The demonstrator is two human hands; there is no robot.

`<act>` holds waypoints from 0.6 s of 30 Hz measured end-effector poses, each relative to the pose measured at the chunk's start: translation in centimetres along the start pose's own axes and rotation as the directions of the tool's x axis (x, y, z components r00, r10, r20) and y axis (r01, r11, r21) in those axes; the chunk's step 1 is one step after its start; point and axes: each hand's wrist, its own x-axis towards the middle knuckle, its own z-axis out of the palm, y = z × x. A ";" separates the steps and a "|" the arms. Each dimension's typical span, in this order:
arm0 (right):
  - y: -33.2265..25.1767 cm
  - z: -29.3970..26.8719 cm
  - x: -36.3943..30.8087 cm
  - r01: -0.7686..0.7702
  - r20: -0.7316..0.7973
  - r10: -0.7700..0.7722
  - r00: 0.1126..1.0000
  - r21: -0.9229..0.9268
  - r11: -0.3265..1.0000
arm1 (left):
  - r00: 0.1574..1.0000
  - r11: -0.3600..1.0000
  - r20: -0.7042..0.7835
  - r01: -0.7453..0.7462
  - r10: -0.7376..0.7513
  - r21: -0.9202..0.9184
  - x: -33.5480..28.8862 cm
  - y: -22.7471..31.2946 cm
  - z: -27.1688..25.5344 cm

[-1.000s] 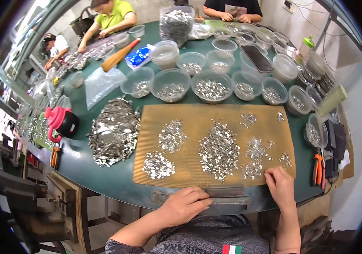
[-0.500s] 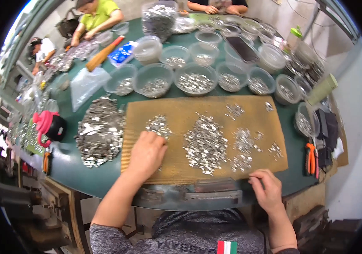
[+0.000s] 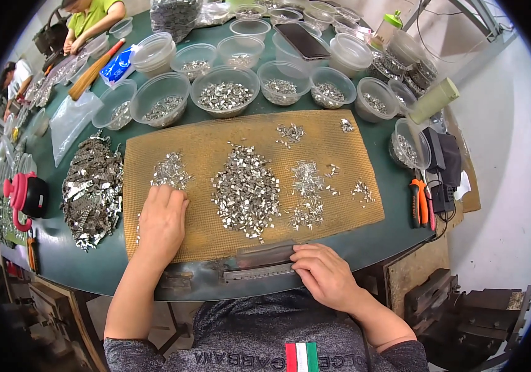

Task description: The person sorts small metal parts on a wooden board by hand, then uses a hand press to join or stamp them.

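Observation:
My left hand [image 3: 163, 220] rests on the tan ribbed mat [image 3: 197, 139], its fingers curled down and pressed together at the near edge of a small pile of shiny metal pieces [image 3: 171, 170]. Its fingertips are hidden. My right hand [image 3: 326, 273] is at the table's front edge, fingers bent and held together, at the right end of a dark flat bar [image 3: 265, 254] and a steel ruler [image 3: 258, 273]. Whatever it may pinch is too small to see. Between the hands lies a large pile of small metal pieces [image 3: 245, 192]; thinner silvery pieces [image 3: 307, 186] form a pile to its right.
Clear plastic bowls [image 3: 225, 90] of metal pieces line the mat's far side, with a phone [image 3: 303, 41] above them. A heap of metal strips [image 3: 93, 192] and a pink-and-black mug [image 3: 25, 198] stand left. Orange-handled pliers [image 3: 422, 201] lie right. Another person [image 3: 95, 22] works at far left.
My right hand has moved left from the mat's near right corner to the end of the bar and ruler. My left hand stays by the small pile. The whole view has shifted.

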 end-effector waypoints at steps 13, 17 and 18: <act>-0.9 -0.4 -0.6 0.130 -0.033 -0.143 0.989 -0.251 0.959 | 0.995 0.997 0.074 0.063 -0.060 -0.040 0.7 0.0 -0.8; 0.2 -1.3 -0.3 0.089 -0.025 -0.091 0.996 -0.079 0.993 | 0.998 0.998 0.012 0.055 -0.055 0.037 0.5 -0.1 0.1; 0.6 -1.7 -0.2 0.037 -0.036 -0.040 0.999 -0.078 0.996 | 0.999 0.997 0.007 0.046 -0.047 0.054 0.5 0.0 0.2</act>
